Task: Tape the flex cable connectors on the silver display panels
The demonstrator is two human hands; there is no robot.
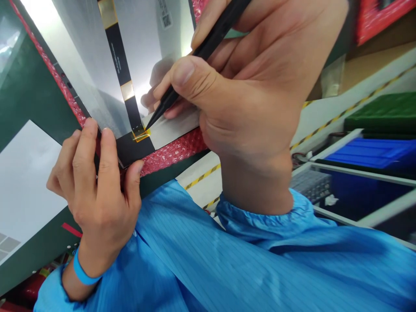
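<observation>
My right hand [240, 91] grips a black pointed spudger [208, 45] like a pen. Its tip touches down beside a small piece of amber tape [141, 135] at the end of a black flex cable [118, 58]. The cable runs up the silvery back of a flat display panel [81, 65]. At the panel's near-left corner, my left hand [97, 177] holds on, with fingers over the left edge and thumb against the near edge. The fingers of my right hand behind the spudger are partly hidden.
Pink bubble wrap [175, 151] lies under the panel, on a green work surface [39, 91]. A white sheet [29, 173] lies at the left. To the right are a blue bin [373, 151], a green stack [383, 112] and striped floor tape [351, 106].
</observation>
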